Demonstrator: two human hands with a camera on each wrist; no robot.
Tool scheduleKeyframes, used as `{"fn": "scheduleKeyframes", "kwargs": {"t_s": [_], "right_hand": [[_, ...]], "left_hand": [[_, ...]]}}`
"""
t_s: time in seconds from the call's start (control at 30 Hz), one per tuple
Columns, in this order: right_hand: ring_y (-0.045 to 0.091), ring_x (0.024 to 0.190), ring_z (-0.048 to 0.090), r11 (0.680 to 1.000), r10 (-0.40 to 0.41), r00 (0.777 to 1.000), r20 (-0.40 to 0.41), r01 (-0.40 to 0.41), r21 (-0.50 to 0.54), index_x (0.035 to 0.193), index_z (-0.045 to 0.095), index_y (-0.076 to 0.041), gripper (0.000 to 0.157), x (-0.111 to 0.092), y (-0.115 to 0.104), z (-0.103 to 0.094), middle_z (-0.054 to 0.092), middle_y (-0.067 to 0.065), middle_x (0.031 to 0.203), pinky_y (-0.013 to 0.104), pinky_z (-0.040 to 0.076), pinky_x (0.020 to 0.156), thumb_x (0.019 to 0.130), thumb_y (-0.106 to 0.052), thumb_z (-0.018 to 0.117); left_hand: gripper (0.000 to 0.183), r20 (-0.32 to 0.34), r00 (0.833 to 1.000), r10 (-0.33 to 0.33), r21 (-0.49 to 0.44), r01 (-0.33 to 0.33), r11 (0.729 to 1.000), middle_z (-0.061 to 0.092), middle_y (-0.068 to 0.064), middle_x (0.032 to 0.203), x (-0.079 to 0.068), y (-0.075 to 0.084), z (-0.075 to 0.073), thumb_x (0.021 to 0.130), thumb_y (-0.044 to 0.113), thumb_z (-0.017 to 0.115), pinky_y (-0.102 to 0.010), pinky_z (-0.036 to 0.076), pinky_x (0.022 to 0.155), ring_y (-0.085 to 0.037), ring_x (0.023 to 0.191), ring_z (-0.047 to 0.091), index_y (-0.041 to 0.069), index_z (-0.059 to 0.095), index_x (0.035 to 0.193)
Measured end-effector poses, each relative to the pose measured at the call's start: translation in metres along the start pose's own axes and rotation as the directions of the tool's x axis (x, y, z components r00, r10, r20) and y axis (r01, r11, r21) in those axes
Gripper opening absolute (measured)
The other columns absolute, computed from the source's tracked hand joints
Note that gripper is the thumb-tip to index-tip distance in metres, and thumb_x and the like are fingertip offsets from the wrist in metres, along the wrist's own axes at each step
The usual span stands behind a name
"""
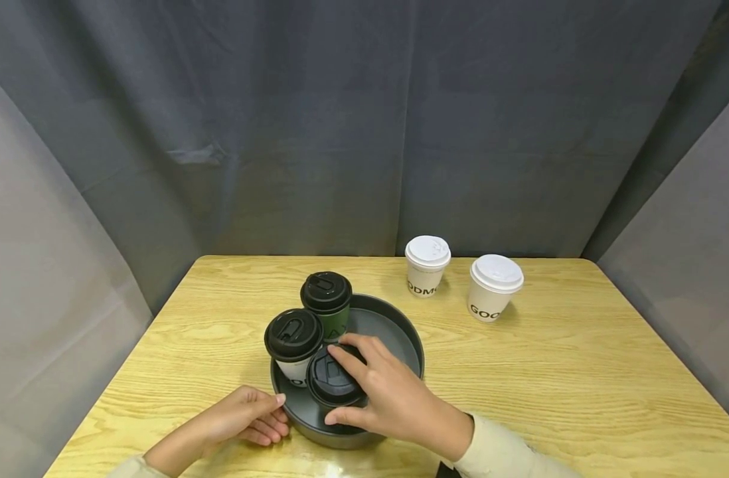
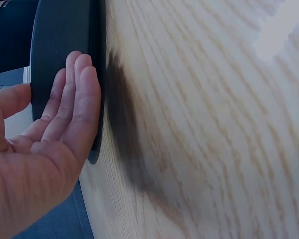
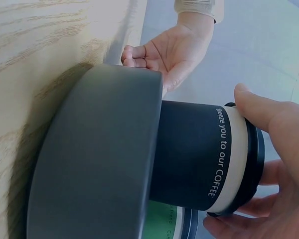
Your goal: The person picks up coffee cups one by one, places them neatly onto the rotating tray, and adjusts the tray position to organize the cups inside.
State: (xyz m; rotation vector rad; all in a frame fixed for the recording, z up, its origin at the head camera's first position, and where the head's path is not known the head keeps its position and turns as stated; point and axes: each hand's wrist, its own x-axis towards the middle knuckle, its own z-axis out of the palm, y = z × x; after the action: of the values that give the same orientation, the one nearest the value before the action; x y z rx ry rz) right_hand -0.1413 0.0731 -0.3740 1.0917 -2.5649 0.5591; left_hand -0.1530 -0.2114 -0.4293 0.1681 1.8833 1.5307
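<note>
A round dark grey pan (image 1: 394, 325) stands on the table with three black-lidded paper coffee cups in it. My right hand (image 1: 394, 392) spans the lid of the nearest, a dark coffee cup (image 3: 192, 154) with a cream band, thumb on one side and fingers on the other. Its base is hidden behind the pan wall. Beside it are a white coffee cup (image 1: 294, 342) and a green coffee cup (image 1: 328, 302). At the pan's near left, my left hand (image 2: 50, 129) rests its fairly straight fingers along the outer wall, thumb at the rim.
Two white-lidded paper cups stand upright at the back right: a smaller-looking white cup (image 1: 427, 265) and another white cup (image 1: 492, 289). Beneath everything is a wood-grain table (image 1: 556, 372). Grey curtains (image 1: 317, 133) hang behind it and at both sides.
</note>
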Motion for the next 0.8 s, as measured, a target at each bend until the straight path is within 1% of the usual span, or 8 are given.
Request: {"fn": "scheduleKeyframes", "kwargs": {"t_s": [0.37, 0.47, 0.6, 0.67, 0.8], "right_hand": [[0.022, 0.128, 0.042, 1.0, 0.001, 1.0, 0.0, -0.001, -0.001, 0.14, 0.049, -0.01, 0.088, 0.0003, -0.0003, 0.0001, 0.044, 0.01, 0.14, 0.037, 0.044, 0.102, 0.077, -0.069, 0.06], [0.022, 0.128, 0.042, 1.0, 0.0, 1.0, -0.006, 0.0, -0.001, 0.139, 0.049, -0.009, 0.088, 0.0002, -0.0005, 0.0004, 0.044, 0.01, 0.139, 0.037, 0.044, 0.102, 0.075, -0.067, 0.064], [0.023, 0.129, 0.042, 1.0, -0.005, 1.0, -0.012, 0.005, 0.004, 0.139, 0.049, -0.009, 0.091, 0.0003, -0.0014, 0.0006, 0.044, 0.01, 0.14, 0.038, 0.043, 0.103, 0.071, -0.064, 0.071], [0.023, 0.131, 0.041, 1.0, -0.006, 1.0, -0.013, 0.006, 0.006, 0.14, 0.048, -0.009, 0.093, 0.0001, -0.0011, -0.0002, 0.042, 0.01, 0.143, 0.039, 0.042, 0.104, 0.07, -0.066, 0.07], [0.024, 0.136, 0.036, 1.0, 0.009, 0.999, -0.03, -0.008, 0.03, 0.144, 0.044, -0.012, 0.095, -0.0019, 0.003, -0.0052, 0.036, 0.007, 0.149, 0.044, 0.041, 0.105, 0.072, -0.071, 0.061]], "left_hand": [[0.045, -0.003, 1.0, -0.001, -0.005, 0.001, 1.0, 0.071, -0.006, 0.085, 0.0002, -0.0012, -0.0002, 0.101, 0.035, 0.047, -0.025, 0.057, 0.066, -0.012, 0.072, 0.068, -0.007, 0.065, 0.099], [0.045, -0.003, 1.0, 0.002, -0.007, -0.002, 1.0, 0.071, -0.006, 0.084, 0.0001, -0.0008, 0.0001, 0.101, 0.034, 0.047, -0.025, 0.057, 0.066, -0.012, 0.072, 0.068, -0.007, 0.065, 0.099], [0.045, -0.002, 1.0, 0.002, -0.007, -0.002, 1.0, 0.071, -0.006, 0.084, -0.0008, -0.0003, 0.0007, 0.101, 0.034, 0.047, -0.025, 0.057, 0.066, -0.011, 0.071, 0.067, -0.007, 0.065, 0.098], [0.045, -0.003, 1.0, 0.001, -0.002, -0.001, 1.0, 0.071, -0.006, 0.084, -0.0007, 0.0001, 0.0008, 0.101, 0.034, 0.047, -0.026, 0.057, 0.066, -0.011, 0.07, 0.067, -0.007, 0.065, 0.098], [0.046, -0.009, 1.0, -0.002, 0.008, 0.002, 1.0, 0.071, -0.007, 0.083, -0.0005, 0.0007, 0.0011, 0.101, 0.035, 0.047, -0.026, 0.058, 0.066, -0.011, 0.07, 0.067, -0.007, 0.065, 0.098]]}}
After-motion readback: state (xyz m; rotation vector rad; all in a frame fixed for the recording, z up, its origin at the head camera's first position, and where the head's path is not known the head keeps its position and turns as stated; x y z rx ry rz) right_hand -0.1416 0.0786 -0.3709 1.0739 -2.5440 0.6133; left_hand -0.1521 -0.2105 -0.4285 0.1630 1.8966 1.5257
